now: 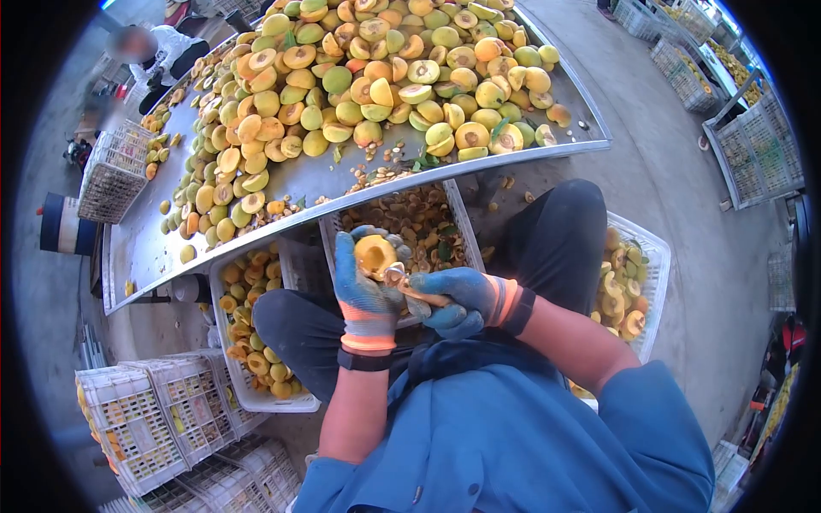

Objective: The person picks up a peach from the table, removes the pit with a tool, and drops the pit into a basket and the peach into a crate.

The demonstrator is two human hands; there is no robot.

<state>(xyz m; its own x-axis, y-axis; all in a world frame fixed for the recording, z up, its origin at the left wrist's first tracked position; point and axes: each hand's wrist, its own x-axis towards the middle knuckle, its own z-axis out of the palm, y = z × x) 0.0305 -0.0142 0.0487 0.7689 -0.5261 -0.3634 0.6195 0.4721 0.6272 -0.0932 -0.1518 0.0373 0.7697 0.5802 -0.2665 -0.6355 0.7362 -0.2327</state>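
My left hand (363, 291), in a blue, grey and orange work glove, is wrapped round a halved yellow peach (375, 253). The cut face points up and has a hollow in its middle. My right hand (457, 299), gloved alike, grips a pitting spoon (428, 297) by what looks like a wooden handle. The spoon's metal end is right at the lower edge of the peach half. Under both hands stands a crate (464, 224) of brown pits and scraps. A heap of whole and halved peaches (342, 94) covers much of the metal table before me.
The metal table (295, 224) has a raised rim close to my knees. Crates of peach halves stand by my left leg (248, 400) and right leg (657, 282). Stacked crates (145, 419) sit at lower left, more (757, 154) at right. Another person (167, 56) is at the far left.
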